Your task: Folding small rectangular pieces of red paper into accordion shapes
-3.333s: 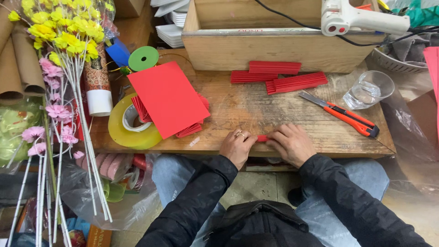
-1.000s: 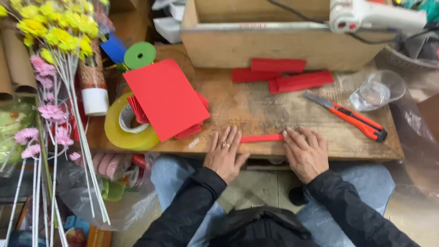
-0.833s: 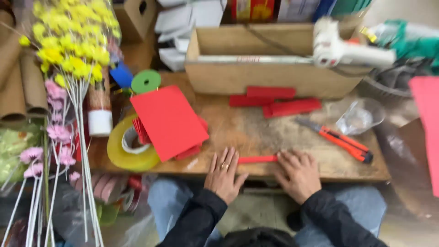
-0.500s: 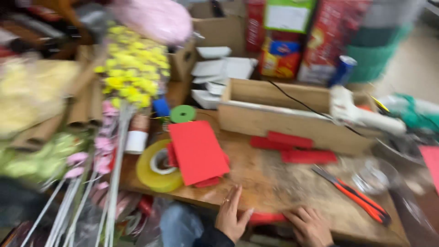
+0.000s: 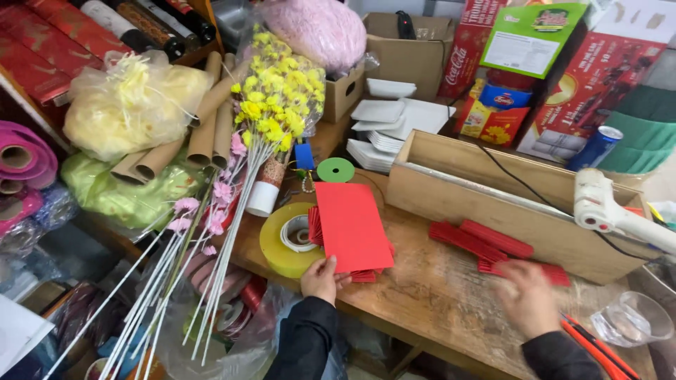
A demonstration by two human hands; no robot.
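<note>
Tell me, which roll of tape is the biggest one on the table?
The wide yellow tape roll beside the left hand. The small white roll sits inside its hole, and the green roll behind the red paper sheets is much smaller.

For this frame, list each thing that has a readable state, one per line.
left hand: fingers on the near edge of the red paper stack
red paper stack: flat, leaning on the tape roll
yellow tape roll: lying flat
right hand: blurred, open, reaching at the folded red strips
folded red strips: piled beside the wooden box
wooden box: open-topped
clear cup: upright
</note>
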